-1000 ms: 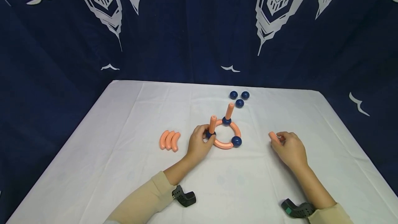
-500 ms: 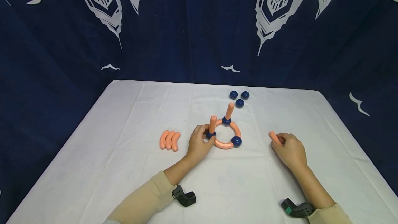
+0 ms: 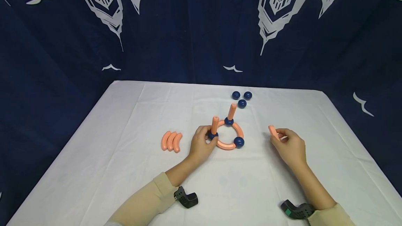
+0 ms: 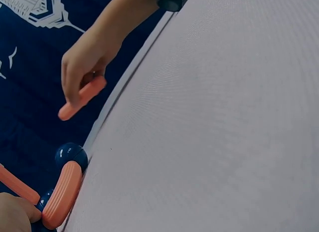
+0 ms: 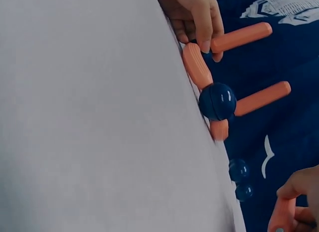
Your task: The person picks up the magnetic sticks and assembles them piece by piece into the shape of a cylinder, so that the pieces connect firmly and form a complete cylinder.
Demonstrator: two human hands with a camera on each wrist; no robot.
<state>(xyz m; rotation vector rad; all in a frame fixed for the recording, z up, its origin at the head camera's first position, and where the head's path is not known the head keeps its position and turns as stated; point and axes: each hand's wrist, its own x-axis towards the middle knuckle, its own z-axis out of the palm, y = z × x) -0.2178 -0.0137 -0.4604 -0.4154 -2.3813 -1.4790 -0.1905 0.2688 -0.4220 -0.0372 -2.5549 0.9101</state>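
My left hand (image 3: 201, 145) pinches the dark blue ball (image 3: 213, 135) at the left of a ring of curved orange pieces (image 3: 226, 146). An orange stick (image 3: 215, 125) stands up from that ball, and another stick (image 3: 231, 111) rises from the ball at the ring's back. A third ball (image 3: 239, 142) sits at the ring's right front with no stick on it. Away to the right, my right hand (image 3: 290, 148) holds an orange stick (image 3: 273, 132) between thumb and fingers; in the left wrist view this stick (image 4: 82, 98) hangs tilted, apart from the ring.
Three loose blue balls (image 3: 242, 104) lie behind the ring. To the left, three curved orange pieces (image 3: 170, 141) lie side by side on the white tablecloth (image 3: 132, 163). A dark blue patterned curtain (image 3: 188, 37) hangs beyond the table's back edge.
My right hand has moved slightly up and to the left in the head view, with the stick turned more upright. The left hand and the ring have stayed in place.
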